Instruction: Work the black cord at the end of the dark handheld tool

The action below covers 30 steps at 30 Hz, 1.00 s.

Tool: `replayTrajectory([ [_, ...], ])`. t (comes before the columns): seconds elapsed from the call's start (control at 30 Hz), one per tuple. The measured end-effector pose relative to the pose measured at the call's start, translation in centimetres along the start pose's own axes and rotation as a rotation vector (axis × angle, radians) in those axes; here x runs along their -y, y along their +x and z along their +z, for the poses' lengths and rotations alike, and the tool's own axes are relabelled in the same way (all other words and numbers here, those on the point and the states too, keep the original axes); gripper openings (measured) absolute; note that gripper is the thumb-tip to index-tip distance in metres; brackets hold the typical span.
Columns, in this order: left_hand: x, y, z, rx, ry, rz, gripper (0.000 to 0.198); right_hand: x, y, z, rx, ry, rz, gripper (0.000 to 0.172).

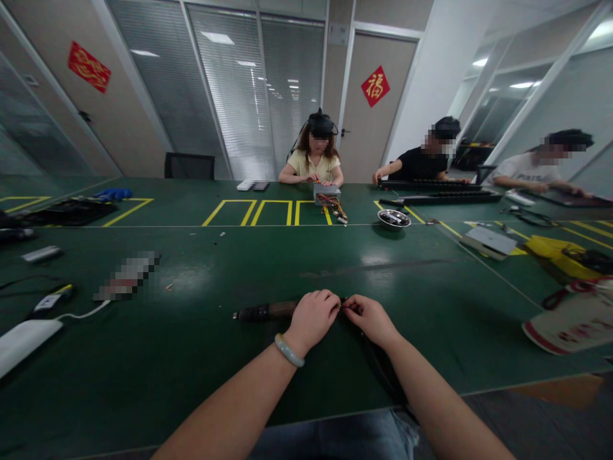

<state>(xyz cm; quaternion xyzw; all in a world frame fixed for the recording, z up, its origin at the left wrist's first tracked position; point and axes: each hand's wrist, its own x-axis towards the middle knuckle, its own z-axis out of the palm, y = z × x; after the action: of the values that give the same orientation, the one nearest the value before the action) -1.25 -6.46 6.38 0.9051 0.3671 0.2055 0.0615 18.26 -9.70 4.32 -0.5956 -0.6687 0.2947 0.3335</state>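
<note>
A long, slim corded tool, like an electric screwdriver [280,310], lies on the green table with its black nose and small metal tip pointing left. My left hand [313,319] is closed over its brown body towards the rear end, hiding that part. Close beside it, almost touching, my right hand [372,319] pinches at the tool's rear with thumb and fingers. What sits between those fingertips is too small to make out. From under the right hand a black cable [378,358] runs down over the table's front edge.
Left are a white power strip [29,342] and a blurred packet [128,276]. A metal bowl [394,219] stands beyond my hands; a paper bag [569,319] lies right. Three people work across the table, one at a grey box with coloured wires [327,193].
</note>
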Motion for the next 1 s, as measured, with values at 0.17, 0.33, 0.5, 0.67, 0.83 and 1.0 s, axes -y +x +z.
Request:
replayTrajectory([
  [0.17, 0.05, -0.04, -0.02, -0.001, -0.008, 0.004, 0.012, 0.21, -0.05, -0.03, -0.002, -0.01, 0.006, 0.014],
  [0.33, -0.01, -0.04, -0.09, 0.007, 0.002, -0.003, 0.013, 0.22, -0.04, 0.02, -0.004, -0.009, -0.003, 0.015],
  [0.5, 0.02, 0.0, -0.03, 0.0, 0.005, -0.01, 0.012, -0.04, 0.01, 0.09, -0.008, -0.01, 0.004, 0.015],
  [0.67, 0.13, -0.07, 0.12, -0.013, -0.009, 0.008, 0.013, -0.11, 0.03, 0.11, -0.012, -0.008, 0.008, 0.014],
  [0.83, 0.09, -0.08, 0.2, -0.016, -0.005, 0.006, 0.014, -0.21, 0.0, 0.23, -0.033, -0.022, 0.013, 0.014],
  [1.0, 0.01, -0.1, 0.06, -0.017, -0.008, 0.004, 0.013, -0.24, 0.02, 0.19, -0.022, -0.025, 0.01, 0.014],
])
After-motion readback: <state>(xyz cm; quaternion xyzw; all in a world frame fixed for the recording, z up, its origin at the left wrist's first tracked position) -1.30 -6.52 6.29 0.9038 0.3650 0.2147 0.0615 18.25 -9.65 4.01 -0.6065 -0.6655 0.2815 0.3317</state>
